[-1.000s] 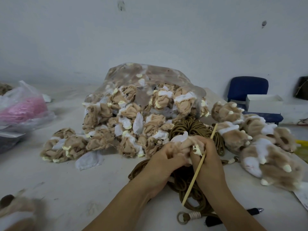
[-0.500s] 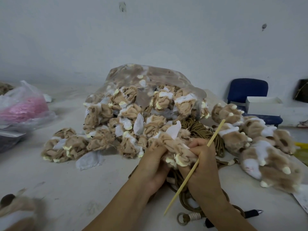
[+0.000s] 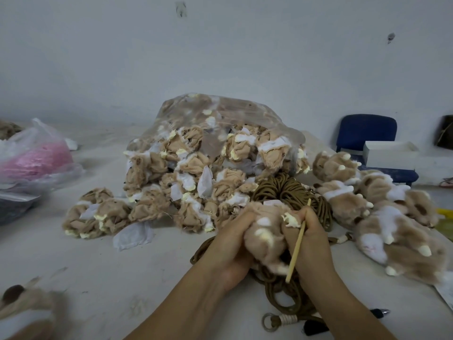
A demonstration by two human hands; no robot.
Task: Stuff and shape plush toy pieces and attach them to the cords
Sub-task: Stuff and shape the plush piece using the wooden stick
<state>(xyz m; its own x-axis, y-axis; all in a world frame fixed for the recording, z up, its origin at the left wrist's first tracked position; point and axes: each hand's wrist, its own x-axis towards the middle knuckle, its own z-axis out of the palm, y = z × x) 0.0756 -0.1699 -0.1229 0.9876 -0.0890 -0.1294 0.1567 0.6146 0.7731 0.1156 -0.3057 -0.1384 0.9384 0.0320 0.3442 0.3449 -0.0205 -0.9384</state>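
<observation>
Bench [image 3: 98, 266]: pale, carried everything listed.
Clear bag [image 3: 220, 114]: centre back, spilling limp tan-and-white plush pieces toward the hands.
Stuffed paws [image 3: 392, 217]: heap at the right, just beside the cords.
Cords [image 3: 289, 190]: brown coil between bag and hands, running on beneath them.
Left hand [image 3: 228, 244]: grip curled round the plush piece's left side.
Right hand [image 3: 311, 239]: grip pinched the piece's right side and clamped the stick.
Plush piece [image 3: 267, 241]: held between both hands above the cords, cream claws showing.
Stick [image 3: 296, 246]: tilted, both ends free.
Step, as judged: shaping, cord not yet attached. The next move probably called for bringing the stick's tip into the piece while the left hand steadied it.
</observation>
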